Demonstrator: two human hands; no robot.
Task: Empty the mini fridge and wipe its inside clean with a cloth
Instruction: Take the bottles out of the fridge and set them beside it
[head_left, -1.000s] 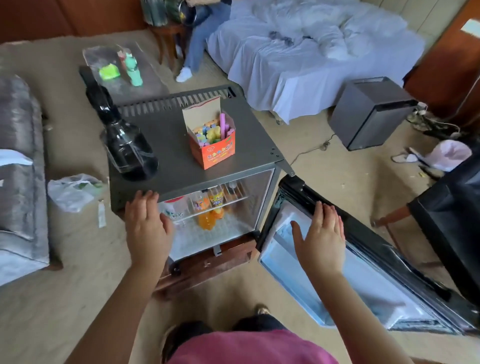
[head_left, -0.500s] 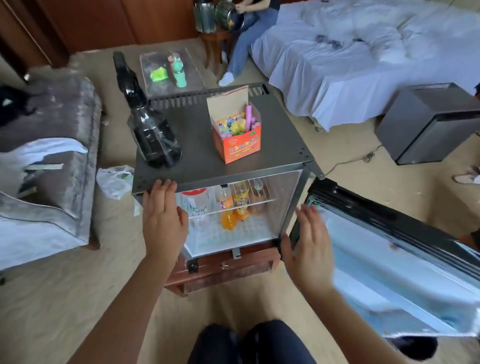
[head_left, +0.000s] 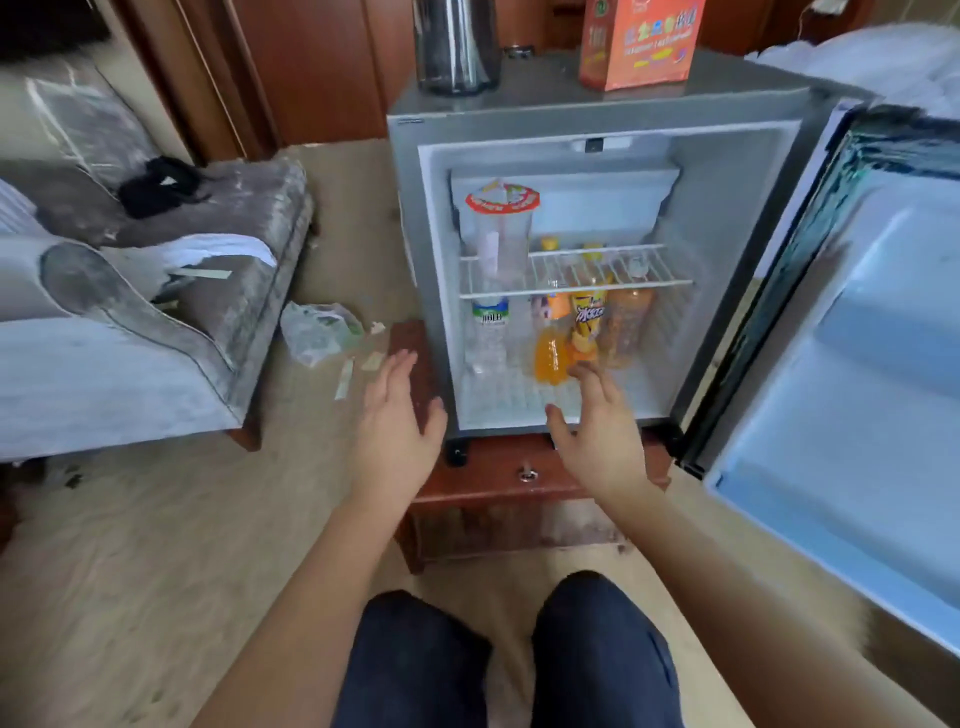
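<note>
Right hand (head_left: 602, 436) now near bottles (head_left: 553, 353), fingers (head_left: 592, 382) seemingly spread

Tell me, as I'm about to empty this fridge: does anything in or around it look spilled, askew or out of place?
Inside the fridge no spill shows, but the orange drink bottle seems to lean on its neighbours. On the carpet left of the fridge lie a crumpled plastic bag and paper scraps, like litter.

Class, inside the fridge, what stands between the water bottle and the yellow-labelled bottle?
Head view: an orange drink bottle, between the water bottle and the yellow-labelled bottle.
</note>
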